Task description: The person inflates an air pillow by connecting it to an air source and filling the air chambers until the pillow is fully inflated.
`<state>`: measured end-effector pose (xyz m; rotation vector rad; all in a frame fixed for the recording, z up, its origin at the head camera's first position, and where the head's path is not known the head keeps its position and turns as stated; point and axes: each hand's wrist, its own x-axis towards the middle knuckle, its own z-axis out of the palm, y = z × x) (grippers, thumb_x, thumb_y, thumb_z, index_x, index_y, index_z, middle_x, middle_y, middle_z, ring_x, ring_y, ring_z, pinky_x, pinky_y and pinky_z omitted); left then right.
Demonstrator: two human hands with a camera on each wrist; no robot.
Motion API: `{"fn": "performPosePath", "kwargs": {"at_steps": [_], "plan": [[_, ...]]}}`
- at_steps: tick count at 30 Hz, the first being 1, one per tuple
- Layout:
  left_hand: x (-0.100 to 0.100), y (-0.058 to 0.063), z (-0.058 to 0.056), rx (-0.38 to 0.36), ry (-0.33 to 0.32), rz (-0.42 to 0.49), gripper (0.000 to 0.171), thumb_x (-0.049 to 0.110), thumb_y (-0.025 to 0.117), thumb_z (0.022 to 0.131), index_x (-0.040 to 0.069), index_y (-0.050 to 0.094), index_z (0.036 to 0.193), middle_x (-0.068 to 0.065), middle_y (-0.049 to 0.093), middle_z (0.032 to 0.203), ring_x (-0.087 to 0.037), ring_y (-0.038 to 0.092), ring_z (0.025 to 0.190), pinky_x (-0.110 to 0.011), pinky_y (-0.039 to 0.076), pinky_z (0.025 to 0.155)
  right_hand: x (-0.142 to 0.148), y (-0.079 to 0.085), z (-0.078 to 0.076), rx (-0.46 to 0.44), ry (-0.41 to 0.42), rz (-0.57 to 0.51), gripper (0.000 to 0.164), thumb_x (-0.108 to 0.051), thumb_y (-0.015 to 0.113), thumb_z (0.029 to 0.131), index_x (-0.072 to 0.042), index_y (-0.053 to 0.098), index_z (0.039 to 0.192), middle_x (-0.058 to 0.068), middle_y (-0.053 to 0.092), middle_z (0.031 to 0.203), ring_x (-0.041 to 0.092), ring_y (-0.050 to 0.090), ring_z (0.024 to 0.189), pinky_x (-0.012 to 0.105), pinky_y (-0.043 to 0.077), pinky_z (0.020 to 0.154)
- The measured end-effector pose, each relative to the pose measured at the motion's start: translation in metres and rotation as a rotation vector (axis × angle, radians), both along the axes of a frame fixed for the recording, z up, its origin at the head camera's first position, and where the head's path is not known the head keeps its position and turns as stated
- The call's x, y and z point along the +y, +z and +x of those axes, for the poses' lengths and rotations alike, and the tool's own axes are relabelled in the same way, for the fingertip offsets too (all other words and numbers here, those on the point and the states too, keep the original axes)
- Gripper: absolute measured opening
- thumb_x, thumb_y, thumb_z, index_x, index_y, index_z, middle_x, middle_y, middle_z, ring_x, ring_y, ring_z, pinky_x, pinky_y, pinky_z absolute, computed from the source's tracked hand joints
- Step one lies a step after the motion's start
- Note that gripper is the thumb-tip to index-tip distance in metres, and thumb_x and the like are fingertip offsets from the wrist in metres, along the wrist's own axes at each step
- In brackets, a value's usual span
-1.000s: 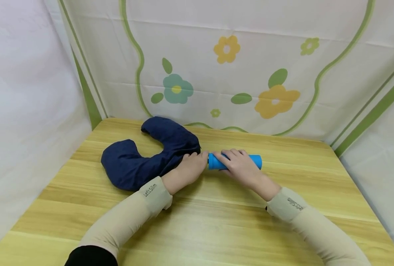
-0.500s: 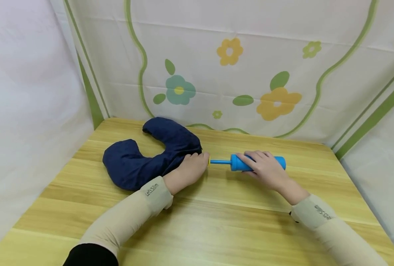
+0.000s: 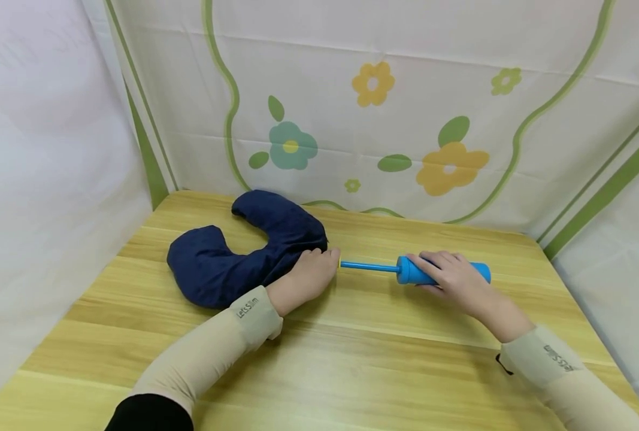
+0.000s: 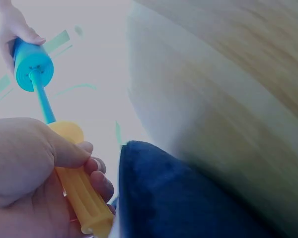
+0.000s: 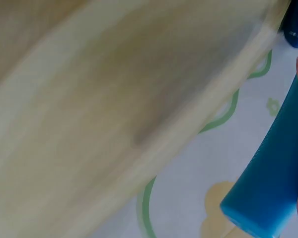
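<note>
Blue barrel [image 5: 274, 161] lies in right grip [image 3: 456, 282]; yellow handle [image 4: 84, 196] in left grip [image 3: 309, 276].

On my head view I see a wooden table [image 3: 330, 383]. Behind it hangs a white curtain [image 3: 308, 66] printed with flowers [image 3: 429, 167], leaves [image 3: 394, 163] and a wavy green line [image 3: 208, 18].

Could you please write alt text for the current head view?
A person's right hand grips a blue, pump-like cylinder, and the left hand holds the yellow end of a thin blue rod extending from it. A navy U-shaped pillow lies on the wooden table beside the left hand, before a flower-patterned white backdrop.
</note>
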<state>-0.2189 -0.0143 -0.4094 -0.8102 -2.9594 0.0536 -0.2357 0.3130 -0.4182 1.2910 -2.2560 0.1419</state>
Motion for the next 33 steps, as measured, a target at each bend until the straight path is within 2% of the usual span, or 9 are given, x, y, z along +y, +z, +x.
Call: {"fn": "performPosePath", "kwargs": {"at_steps": [3, 6, 10, 13, 16, 20, 25, 29, 33], "plan": [[0.002, 0.002, 0.0, -0.007, 0.011, -0.009, 0.009, 0.004, 0.053, 0.107, 0.007, 0.048, 0.099, -0.001, 0.049, 0.081, -0.02, 0.041, 0.068, -0.032, 0.039, 0.067, -0.012, -0.003, 0.006, -0.084, -0.032, -0.017, 0.06, -0.042, 0.07, 0.098, -0.002, 0.058, 0.14, 0.021, 0.068, 0.115, 0.042, 0.067, 0.099, 0.061, 0.053, 0.08], [0.004, 0.003, 0.001, -0.004, 0.019, -0.008, 0.013, 0.004, 0.052, 0.107, 0.007, 0.046, 0.096, -0.001, 0.047, 0.079, -0.02, 0.037, 0.068, -0.031, 0.035, 0.068, -0.03, -0.005, 0.01, -0.157, -0.077, -0.03, 0.069, -0.022, 0.088, 0.082, -0.001, 0.059, 0.141, 0.022, 0.067, 0.118, 0.044, 0.066, 0.104, 0.062, 0.052, 0.085], [0.004, 0.002, 0.001, 0.051, 0.032, -0.009, 0.014, 0.005, 0.056, 0.106, 0.008, 0.047, 0.095, -0.001, 0.05, 0.08, -0.02, 0.038, 0.069, -0.031, 0.033, 0.069, -0.057, -0.005, 0.007, -0.199, -0.113, -0.038, 0.068, -0.019, 0.088, 0.082, -0.001, 0.06, 0.141, 0.023, 0.067, 0.121, 0.043, 0.065, 0.108, 0.062, 0.051, 0.088], [0.005, 0.0, 0.0, 0.111, 0.052, -0.012, 0.013, 0.007, 0.06, 0.104, 0.008, 0.051, 0.095, -0.003, 0.058, 0.084, -0.02, 0.042, 0.07, -0.031, 0.034, 0.069, -0.078, -0.005, 0.004, -0.203, -0.127, -0.044, 0.067, -0.02, 0.088, 0.083, -0.002, 0.06, 0.142, 0.023, 0.067, 0.123, 0.042, 0.065, 0.109, 0.061, 0.052, 0.087], [0.007, -0.003, 0.001, 0.137, 0.06, -0.019, 0.011, 0.008, 0.059, 0.105, 0.008, 0.052, 0.096, -0.004, 0.061, 0.086, -0.02, 0.045, 0.07, -0.03, 0.036, 0.068, -0.094, -0.006, 0.003, -0.195, -0.126, -0.032, 0.067, -0.022, 0.087, 0.085, -0.003, 0.059, 0.143, 0.021, 0.066, 0.124, 0.04, 0.064, 0.11, 0.058, 0.052, 0.087], [0.009, -0.002, 0.002, 0.083, 0.065, -0.029, 0.006, 0.009, 0.055, 0.107, 0.007, 0.053, 0.102, -0.005, 0.063, 0.093, -0.022, 0.049, 0.075, -0.032, 0.04, 0.072, -0.107, -0.008, 0.003, -0.224, -0.117, -0.022, 0.065, -0.023, 0.084, 0.088, -0.003, 0.057, 0.145, 0.02, 0.065, 0.126, 0.039, 0.063, 0.112, 0.057, 0.051, 0.089], [0.008, 0.0, 0.0, 0.025, 0.073, -0.049, 0.004, 0.011, 0.052, 0.108, 0.007, 0.051, 0.109, -0.004, 0.063, 0.099, -0.022, 0.053, 0.079, -0.034, 0.044, 0.074, -0.107, -0.003, 0.002, -0.258, -0.136, -0.004, 0.065, -0.026, 0.082, 0.09, -0.007, 0.056, 0.147, 0.019, 0.065, 0.129, 0.038, 0.063, 0.115, 0.056, 0.05, 0.09], [0.005, -0.002, -0.005, 0.005, 0.076, -0.035, 0.004, 0.011, 0.051, 0.109, 0.008, 0.051, 0.111, -0.002, 0.061, 0.095, -0.021, 0.051, 0.075, -0.032, 0.043, 0.069, -0.095, -0.001, -0.002, -0.246, -0.134, 0.022, 0.068, -0.027, 0.083, 0.089, -0.01, 0.054, 0.149, 0.018, 0.065, 0.13, 0.038, 0.062, 0.116, 0.057, 0.05, 0.091], [0.002, -0.003, -0.007, -0.015, 0.064, -0.007, 0.004, 0.01, 0.051, 0.109, 0.009, 0.05, 0.106, 0.0, 0.053, 0.085, -0.02, 0.046, 0.07, -0.031, 0.038, 0.065, -0.072, -0.003, -0.004, -0.214, -0.118, 0.021, 0.071, -0.024, 0.086, 0.086, -0.01, 0.055, 0.148, 0.018, 0.065, 0.127, 0.039, 0.063, 0.115, 0.059, 0.049, 0.09]]}}
